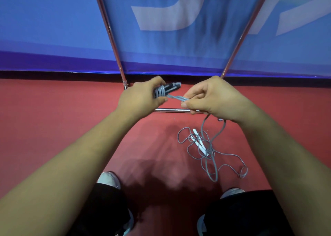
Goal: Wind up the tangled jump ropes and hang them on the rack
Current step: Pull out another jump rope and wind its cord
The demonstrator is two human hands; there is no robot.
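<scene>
Red sports floor fills the lower part of the view, and a blue banner with large white lettering hangs behind the rack; the rack shows as two chrome uprights leaning apart toward the top, joined by a low crossbar near the floor.

Both hands are raised in front of the rack, just above that crossbar; the left hand sits close to the rack's left upright, fingers curled round a pair of black handles held together, with several turns of grey cord wound about them; the right hand, nearer the rack's right upright, pinches the cord's free strands between thumb and curled fingers, so a short twisted length runs taut between the two hands.

From under the right hand the cord drops to the floor on the near side of the rack; there a tangled rope lies in loose loops around two white handles, and I cannot tell where one rope ends and the other begins.

Farther back from the rack, the toes of pale shoes and dark trouser legs show at the bottom edge.
</scene>
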